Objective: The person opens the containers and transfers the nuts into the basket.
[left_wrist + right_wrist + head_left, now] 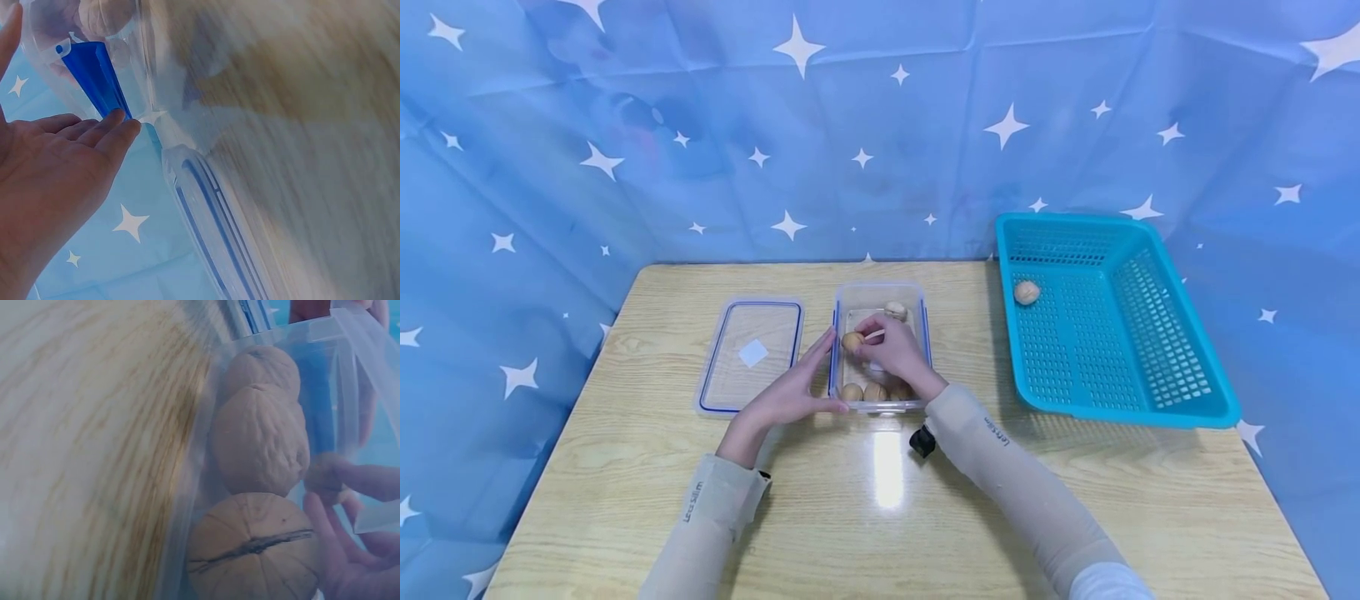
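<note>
Left hand (790,392) flat with fingers straight, fingertips (115,128) pressed against the left wall and blue clip of the clear container (880,296), holding nothing; right hand (895,354) reaches into the container from the near side, thumb and fingers pinching one walnut (852,341) near the container's left wall, raised a little above the others as far as the head view shows; container sits mid-table on the wooden table (887,517), open on top; three more walnuts in a row (875,392) lie along its near wall, seen close through the plastic in the right wrist view (259,447); another walnut (895,310) at the far end of the container, apart from the hand; clear lid with blue seal (751,354) lies flat just left of the container, beside the left hand; teal basket (1150,392) stands well to the right, one walnut in the basket (1026,292) near its far left corner; both forearms in pale sleeves; blue star-print cloth (700,167) behind and around the table.
</note>
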The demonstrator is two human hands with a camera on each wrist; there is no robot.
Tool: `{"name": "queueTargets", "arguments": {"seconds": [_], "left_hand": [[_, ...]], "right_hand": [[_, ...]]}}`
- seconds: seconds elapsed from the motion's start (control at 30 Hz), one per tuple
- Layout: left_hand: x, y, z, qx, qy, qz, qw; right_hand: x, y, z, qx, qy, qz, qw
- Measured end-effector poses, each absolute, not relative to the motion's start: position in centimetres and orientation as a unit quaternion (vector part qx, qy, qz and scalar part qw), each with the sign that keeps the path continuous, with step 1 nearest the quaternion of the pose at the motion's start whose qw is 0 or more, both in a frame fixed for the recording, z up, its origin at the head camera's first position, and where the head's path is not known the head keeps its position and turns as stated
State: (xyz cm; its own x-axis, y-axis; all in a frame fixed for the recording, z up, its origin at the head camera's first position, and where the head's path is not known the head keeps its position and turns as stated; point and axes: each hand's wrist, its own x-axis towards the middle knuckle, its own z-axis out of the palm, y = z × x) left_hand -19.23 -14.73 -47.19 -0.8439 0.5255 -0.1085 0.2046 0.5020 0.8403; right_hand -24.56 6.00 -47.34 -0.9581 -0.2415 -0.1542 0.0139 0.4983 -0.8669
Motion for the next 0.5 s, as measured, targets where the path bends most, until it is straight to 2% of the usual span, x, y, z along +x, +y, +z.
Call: {"name": "queueTargets", "arguments": {"seconds": [0.5], "left_hand": [[-19.4, -14.8, -47.3, 0.215, 0.851, 0.445, 0.176]], "right_hand": [[-24.9, 7.1, -45.2, -0.070, 0.827, -0.547, 0.108]]}}
